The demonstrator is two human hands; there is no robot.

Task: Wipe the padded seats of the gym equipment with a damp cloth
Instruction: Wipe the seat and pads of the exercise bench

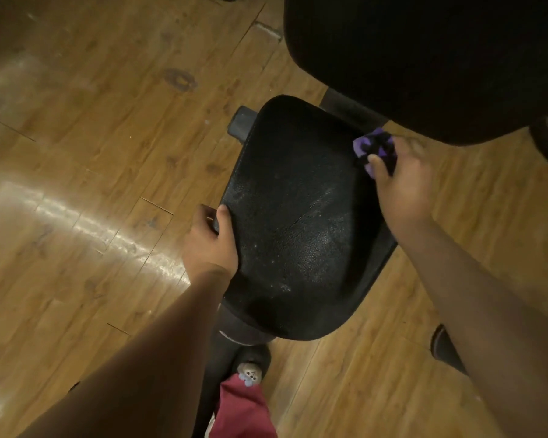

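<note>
Black padded seat at frame centre, long axis bottom to top, narrow end uppermost, left hand gripping its left edge, thumb on top, right hand pinching bunched purple cloth against its upper right edge, wood floor beneath.

The black padded seat lay flat, creased and speckled, perhaps damp; a crumpled purple-and-black cloth touched its far right edge.

Left hand on seat left edge, cloth at far right corner
</note>
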